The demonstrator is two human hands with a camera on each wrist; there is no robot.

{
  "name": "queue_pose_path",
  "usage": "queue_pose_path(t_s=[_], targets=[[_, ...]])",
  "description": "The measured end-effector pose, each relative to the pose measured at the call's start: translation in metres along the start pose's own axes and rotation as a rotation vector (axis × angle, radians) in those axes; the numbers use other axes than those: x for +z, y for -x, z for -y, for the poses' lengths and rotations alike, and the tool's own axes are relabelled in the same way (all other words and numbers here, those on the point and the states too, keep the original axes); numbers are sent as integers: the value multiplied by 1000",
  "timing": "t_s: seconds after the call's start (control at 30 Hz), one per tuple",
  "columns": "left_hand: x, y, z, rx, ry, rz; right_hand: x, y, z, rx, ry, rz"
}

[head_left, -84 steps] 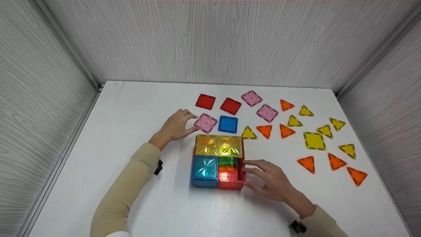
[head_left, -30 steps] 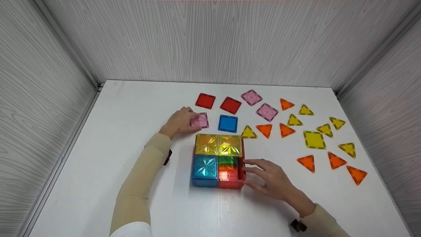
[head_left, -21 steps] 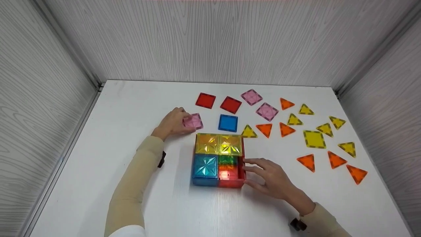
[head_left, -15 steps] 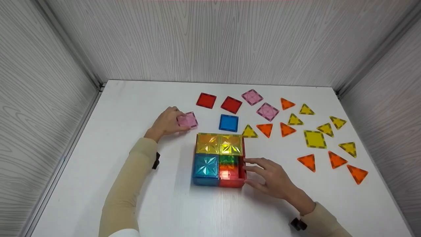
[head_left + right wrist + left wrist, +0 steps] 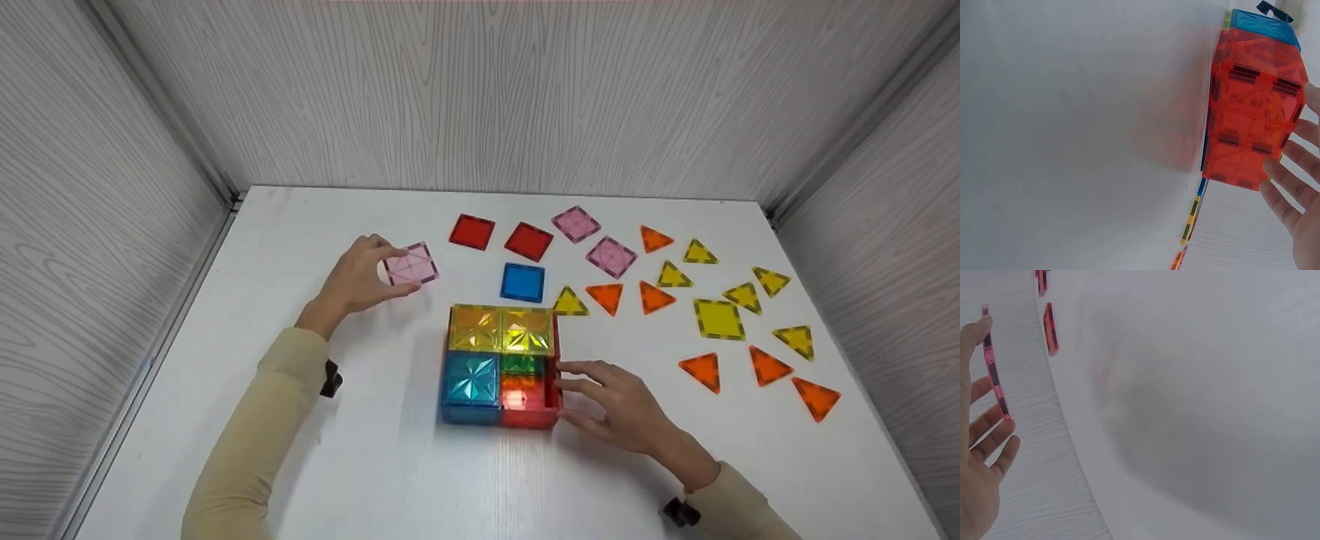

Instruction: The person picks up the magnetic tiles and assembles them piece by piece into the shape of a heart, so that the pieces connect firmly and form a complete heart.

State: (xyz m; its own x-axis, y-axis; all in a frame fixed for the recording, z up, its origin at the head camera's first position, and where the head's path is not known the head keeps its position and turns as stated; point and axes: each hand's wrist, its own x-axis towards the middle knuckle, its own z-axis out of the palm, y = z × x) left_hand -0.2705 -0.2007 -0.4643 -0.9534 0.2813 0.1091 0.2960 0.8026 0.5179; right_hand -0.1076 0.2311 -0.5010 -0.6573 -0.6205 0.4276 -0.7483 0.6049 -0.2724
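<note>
My left hand [image 5: 358,277] pinches a pink square magnetic tile [image 5: 413,264] between thumb and fingers, to the left of the red tiles. Seen edge-on in the left wrist view, that pink tile [image 5: 995,374] spans from thumb to fingertips. A box built of magnetic tiles [image 5: 472,379] stands at the middle of the table, with yellow and blue tiles over part of its top. Its near right corner is uncovered and shows green and orange inside. My right hand [image 5: 619,409] has its fingers spread against the box's red right side [image 5: 1252,107].
Behind the box lie two red squares [image 5: 472,232], a blue square [image 5: 523,283] and two pink squares [image 5: 576,224]. Several orange triangles [image 5: 769,366] and yellow triangles [image 5: 793,342] are scattered at the right around a yellow square [image 5: 718,319]. Grey panels [image 5: 480,97] enclose the table.
My left hand has taken hold of the pink tile that lay beside the blue square and carried it left, up off the table. My right hand has stayed at the box.
</note>
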Motion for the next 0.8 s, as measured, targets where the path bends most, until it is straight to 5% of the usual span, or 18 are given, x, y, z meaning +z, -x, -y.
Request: queue_pose_path(t_s=[0.33,0.8], targets=[[-5,29,-43,129,0,-49,1,1,0,7,21,-5],[24,62,-108,296,-6,17,1,1,0,20,-5,-5]])
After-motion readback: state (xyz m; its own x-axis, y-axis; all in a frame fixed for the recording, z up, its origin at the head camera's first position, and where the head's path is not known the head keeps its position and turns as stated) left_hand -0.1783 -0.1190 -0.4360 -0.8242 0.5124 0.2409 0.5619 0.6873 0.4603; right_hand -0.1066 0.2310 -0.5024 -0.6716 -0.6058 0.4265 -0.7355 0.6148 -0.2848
